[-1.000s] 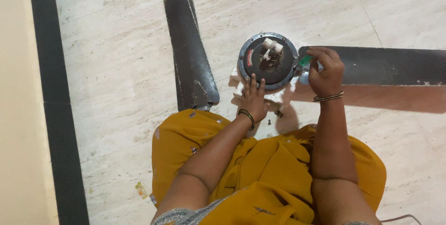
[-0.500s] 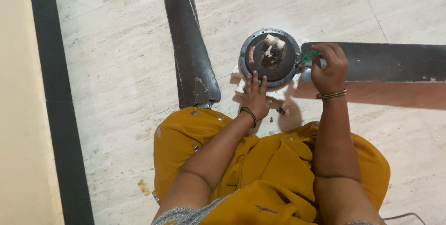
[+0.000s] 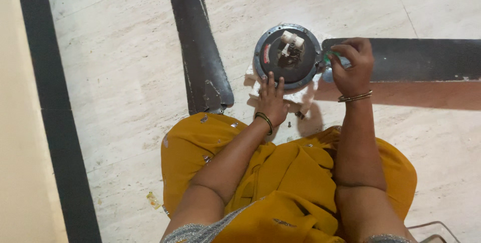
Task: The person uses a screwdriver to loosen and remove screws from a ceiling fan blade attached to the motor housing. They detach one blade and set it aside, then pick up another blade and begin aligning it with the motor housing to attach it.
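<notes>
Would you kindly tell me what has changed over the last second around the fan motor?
Little has changed. The right hand has curled its fingers further over the green-handled tool at the fan motor rim, keeping its grip. The left hand stays flat against the motor's near edge. Both dark blades lie as before; only the camera shifted.

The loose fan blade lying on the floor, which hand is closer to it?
The left hand. It rests by the motor hub's near rim, a short way right of the loose blade. The right hand is beyond the hub, at the attached blade, fingers pinching something green.
</notes>
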